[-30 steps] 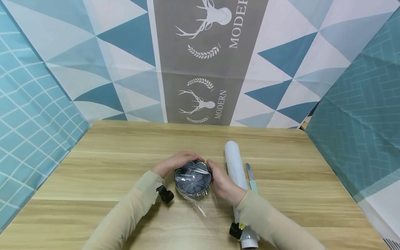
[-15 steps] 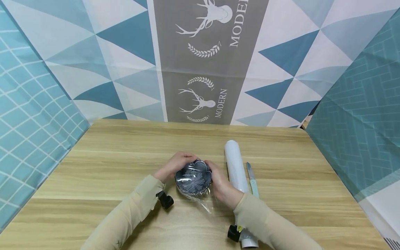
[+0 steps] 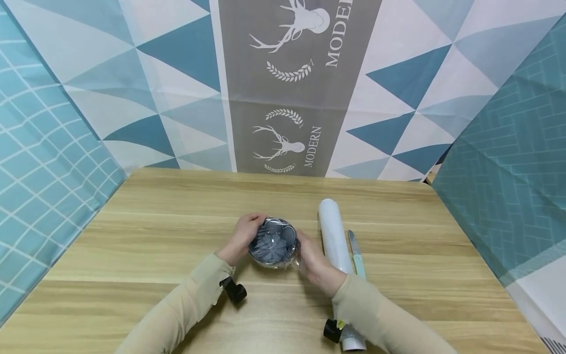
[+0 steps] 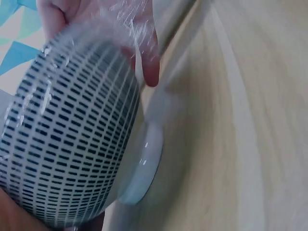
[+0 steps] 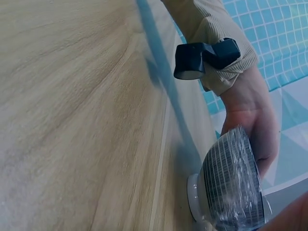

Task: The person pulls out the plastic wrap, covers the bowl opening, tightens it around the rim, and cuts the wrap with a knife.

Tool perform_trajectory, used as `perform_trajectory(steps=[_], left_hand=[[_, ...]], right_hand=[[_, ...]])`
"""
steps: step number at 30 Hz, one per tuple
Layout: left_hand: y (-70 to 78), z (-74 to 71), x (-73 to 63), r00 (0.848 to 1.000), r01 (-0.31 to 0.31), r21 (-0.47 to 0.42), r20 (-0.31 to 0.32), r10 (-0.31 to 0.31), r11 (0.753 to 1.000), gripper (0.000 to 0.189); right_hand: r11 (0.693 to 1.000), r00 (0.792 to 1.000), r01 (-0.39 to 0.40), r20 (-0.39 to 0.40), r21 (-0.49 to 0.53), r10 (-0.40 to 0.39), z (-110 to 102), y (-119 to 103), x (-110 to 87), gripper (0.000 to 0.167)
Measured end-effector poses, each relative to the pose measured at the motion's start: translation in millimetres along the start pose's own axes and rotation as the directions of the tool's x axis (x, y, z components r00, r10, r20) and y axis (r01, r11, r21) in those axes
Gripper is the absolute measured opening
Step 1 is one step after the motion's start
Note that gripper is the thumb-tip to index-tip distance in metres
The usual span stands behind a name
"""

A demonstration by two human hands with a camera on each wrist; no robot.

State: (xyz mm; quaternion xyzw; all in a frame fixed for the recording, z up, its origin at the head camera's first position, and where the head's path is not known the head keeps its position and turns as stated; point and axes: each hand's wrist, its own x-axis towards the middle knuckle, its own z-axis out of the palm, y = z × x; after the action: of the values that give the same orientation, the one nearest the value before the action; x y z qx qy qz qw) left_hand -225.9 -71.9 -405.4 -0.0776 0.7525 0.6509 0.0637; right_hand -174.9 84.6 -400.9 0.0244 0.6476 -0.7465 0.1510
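A small dark bowl [image 3: 271,247] with clear cling film over it is between the two hands in the head view. Rows of short dark dashes cover its pale outer side [image 4: 72,130], and its white foot [image 5: 193,197] faces the wooden tabletop. My left hand [image 3: 243,237] grips the left side, thumb at the rim. At the opposite side, my right hand [image 3: 315,262] has its thumb by the rim. Its fingers [image 4: 150,65] look fairly straight in the left wrist view, with crinkled cling film [image 4: 132,24] across them. Both hands' undersides are partly hidden.
A long white roll [image 3: 333,236] lies right of the bowl, partly under the right forearm. Beside it is a knife [image 3: 357,255] with a pale green handle. Patterned cloth [image 3: 283,98] hangs behind the wooden table [image 3: 185,196], with tiled sheets at both sides.
The bowl has shifted slightly away and turned in the hands. My left hand has moved back along its rim. The film tail that hung toward the front now lies bunched near my right hand.
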Motion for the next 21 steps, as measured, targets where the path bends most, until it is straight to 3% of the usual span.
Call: perform_trajectory(steps=[8,12,16,21], left_hand=[[-2.8,5.2,-10.3,0.997,0.023,-0.139,-0.063,-0.032,0.99,0.03],[-3.9,10.7,-19.1,0.995,-0.002,-0.186,-0.099,-0.016,0.983,0.033],[-5.0,14.0,-26.8,0.995,-0.024,-0.225,-0.099,0.002,0.974,0.037],[-7.3,15.7,-31.5,0.997,-0.033,-0.289,-0.081,0.01,0.957,0.041]], right_hand=[[1.0,0.999,-0.015,-0.049,0.015,0.016,7,-3,-1.5,0.047],[0.999,0.998,-0.012,-0.059,0.044,0.014,3,6,7.1,0.043],[0.994,0.997,-0.021,-0.076,0.105,0.029,-2,16,19.2,0.041],[0.993,0.995,-0.01,-0.1,0.118,0.022,1,13,20.3,0.046]])
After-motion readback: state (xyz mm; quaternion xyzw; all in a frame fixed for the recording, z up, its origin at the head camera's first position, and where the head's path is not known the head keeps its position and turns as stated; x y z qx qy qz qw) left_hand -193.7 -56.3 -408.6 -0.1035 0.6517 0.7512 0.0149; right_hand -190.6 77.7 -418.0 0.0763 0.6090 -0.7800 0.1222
